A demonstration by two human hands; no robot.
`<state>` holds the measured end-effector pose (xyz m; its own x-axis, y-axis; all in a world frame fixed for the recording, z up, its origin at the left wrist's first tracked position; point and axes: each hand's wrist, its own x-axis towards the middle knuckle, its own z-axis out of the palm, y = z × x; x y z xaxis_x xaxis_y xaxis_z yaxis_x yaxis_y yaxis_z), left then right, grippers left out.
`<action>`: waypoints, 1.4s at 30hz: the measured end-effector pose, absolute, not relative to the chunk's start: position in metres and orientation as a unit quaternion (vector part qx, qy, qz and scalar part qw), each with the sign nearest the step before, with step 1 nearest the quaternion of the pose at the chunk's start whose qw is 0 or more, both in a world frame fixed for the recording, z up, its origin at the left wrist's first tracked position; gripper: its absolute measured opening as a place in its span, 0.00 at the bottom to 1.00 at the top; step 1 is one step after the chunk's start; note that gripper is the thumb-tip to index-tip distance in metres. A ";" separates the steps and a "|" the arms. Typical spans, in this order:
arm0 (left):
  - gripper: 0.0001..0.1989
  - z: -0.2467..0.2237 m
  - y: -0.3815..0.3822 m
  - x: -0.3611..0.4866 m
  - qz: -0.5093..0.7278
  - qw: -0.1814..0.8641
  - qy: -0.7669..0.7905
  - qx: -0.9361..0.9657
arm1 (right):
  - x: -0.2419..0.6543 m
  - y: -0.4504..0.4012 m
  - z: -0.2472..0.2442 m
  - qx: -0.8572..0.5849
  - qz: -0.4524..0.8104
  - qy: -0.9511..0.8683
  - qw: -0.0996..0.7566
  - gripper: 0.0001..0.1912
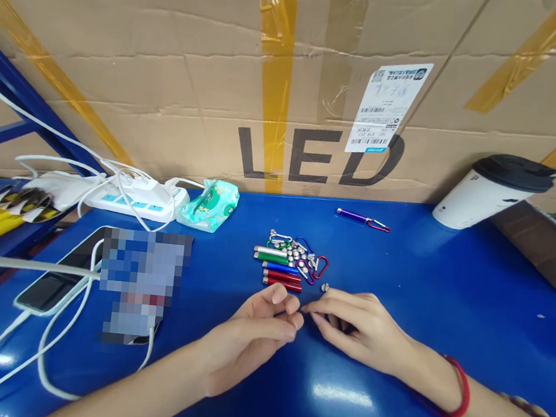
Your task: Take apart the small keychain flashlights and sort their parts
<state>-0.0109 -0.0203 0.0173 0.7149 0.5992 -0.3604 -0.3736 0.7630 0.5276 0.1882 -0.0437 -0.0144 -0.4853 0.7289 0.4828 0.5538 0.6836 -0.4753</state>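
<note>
Curled and cupped, the left hand [250, 343] has its fingertips close to those of the right hand [362, 328], whose thumb and index finger nearly meet; a small dark piece seems to sit between the hands, but whether either grips it I cannot tell. Just beyond the left fingertips, on the blue table [387, 402], lie red tubes [283, 281], a blue tube [280, 269], a green tube [273, 258] and a silver tube [271, 251], with round silver pieces [294, 253] and colored clips [321, 267] beside them. More small silver pieces [325, 288] lie beside the right hand's knuckles.
</note>
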 end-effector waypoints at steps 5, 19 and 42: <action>0.17 0.016 -0.020 -0.010 0.275 0.902 0.255 0.216 | 0.189 -0.043 -0.015 -0.377 0.130 -0.852 0.339 0.08; 0.18 0.016 -0.021 -0.010 0.272 0.902 0.256 0.217 | 0.188 -0.043 -0.014 -0.376 0.130 -0.853 0.338 0.09; 0.17 0.017 -0.020 -0.011 0.267 0.906 0.246 0.217 | 0.190 -0.042 -0.018 -0.382 0.140 -0.853 0.326 0.09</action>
